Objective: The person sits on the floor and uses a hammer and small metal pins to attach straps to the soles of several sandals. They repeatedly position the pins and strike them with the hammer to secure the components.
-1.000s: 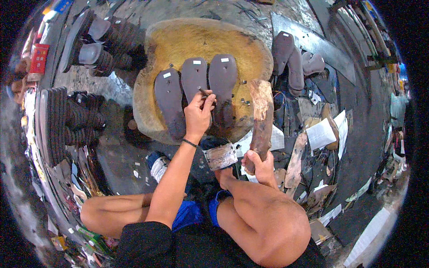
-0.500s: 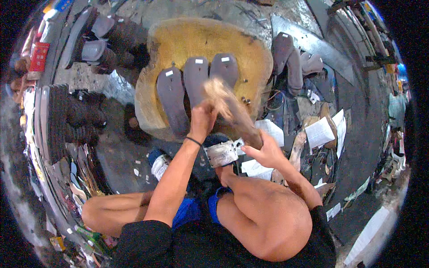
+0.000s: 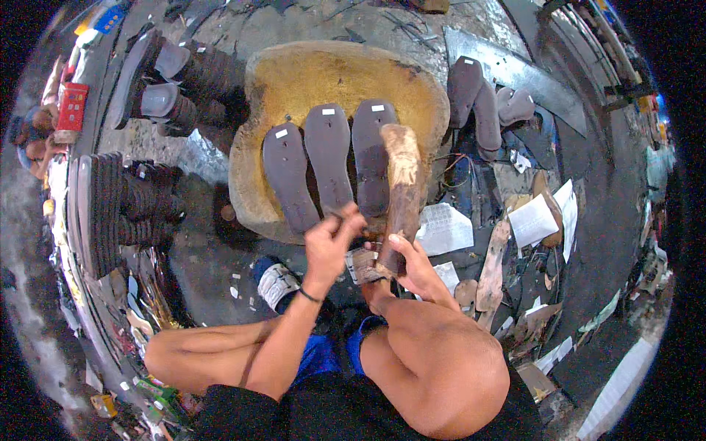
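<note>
Three dark grey shoe soles lie side by side on a broad wooden block (image 3: pixel 346 66): a left sole (image 3: pixel 285 173), a middle sole (image 3: pixel 328 151) and a right sole (image 3: pixel 370 165). Each has a small white label at its far end and small holes. My right hand (image 3: pixel 415 268) is wrapped round the lower end of a wooden club (image 3: pixel 403 184), whose pale, worn head covers part of the right sole. Near the lower end of the middle sole, my left hand (image 3: pixel 331 246) is closed with thumb and fingers together. Whatever it pinches, if anything, I cannot make out.
Stacked soles stand at the left (image 3: pixel 99 213) and far left (image 3: pixel 173 99). More loose soles (image 3: pixel 474 99) lie right of the block beside a metal sheet (image 3: pixel 515 66). White papers (image 3: pixel 445 228) and scraps litter the floor at right. My feet are just below the block.
The club has swung from a leftward slant over the middle sole to nearly upright at the right sole. My right hand moved down and left; my left hand drew back toward me.
</note>
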Motion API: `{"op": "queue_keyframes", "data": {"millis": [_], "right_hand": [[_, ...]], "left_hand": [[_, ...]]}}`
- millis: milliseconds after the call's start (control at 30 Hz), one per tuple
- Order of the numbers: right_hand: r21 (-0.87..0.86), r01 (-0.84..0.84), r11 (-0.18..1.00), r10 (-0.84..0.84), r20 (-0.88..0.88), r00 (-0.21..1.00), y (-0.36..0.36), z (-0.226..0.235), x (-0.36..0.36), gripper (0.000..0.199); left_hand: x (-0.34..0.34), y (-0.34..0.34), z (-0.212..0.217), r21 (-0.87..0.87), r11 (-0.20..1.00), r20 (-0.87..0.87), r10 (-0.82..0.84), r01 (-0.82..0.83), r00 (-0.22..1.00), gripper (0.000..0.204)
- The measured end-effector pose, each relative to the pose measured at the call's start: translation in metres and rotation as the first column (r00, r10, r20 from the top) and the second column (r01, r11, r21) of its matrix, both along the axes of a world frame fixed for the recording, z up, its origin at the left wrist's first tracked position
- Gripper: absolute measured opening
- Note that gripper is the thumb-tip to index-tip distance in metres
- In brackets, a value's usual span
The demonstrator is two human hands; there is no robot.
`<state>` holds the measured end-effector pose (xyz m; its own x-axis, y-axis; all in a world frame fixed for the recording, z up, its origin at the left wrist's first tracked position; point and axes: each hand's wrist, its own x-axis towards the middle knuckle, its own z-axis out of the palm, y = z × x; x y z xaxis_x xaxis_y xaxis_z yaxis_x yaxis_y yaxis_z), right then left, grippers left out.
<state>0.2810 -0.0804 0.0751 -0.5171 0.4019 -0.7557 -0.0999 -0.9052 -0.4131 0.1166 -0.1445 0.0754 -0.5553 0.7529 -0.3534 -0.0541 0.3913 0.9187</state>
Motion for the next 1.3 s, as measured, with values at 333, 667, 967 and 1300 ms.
{"op": "queue_keyframes", "data": {"millis": [333,667,967,1300], "right_hand": [[0.41,-0.127,0.903,0.024,0.248,0.968,0.001,0.005,0.004,0.033],[0.626,-0.154,0.765,-0.001,0.239,0.971,0.033,0.074,0.015,0.047],[0.668,-0.553,0.499,0.426,0.367,0.827,0.038,0.012,0.018,0.042],[0.344,-0.221,0.913,0.187,0.131,0.974,0.033,0.0,-0.005,0.025]], "left_hand": [[-0.067,0.029,-0.034,0.184,0.941,0.152,0.259,-0.285,0.954,0.031],[-0.056,0.052,-0.046,0.072,0.997,-0.481,0.049,-0.017,0.875,0.021],[-0.057,0.04,-0.078,0.139,0.979,-0.516,-0.057,0.148,0.855,0.019],[-0.068,0.054,-0.051,-0.055,0.958,-0.765,-0.223,0.283,0.604,0.027]]}}
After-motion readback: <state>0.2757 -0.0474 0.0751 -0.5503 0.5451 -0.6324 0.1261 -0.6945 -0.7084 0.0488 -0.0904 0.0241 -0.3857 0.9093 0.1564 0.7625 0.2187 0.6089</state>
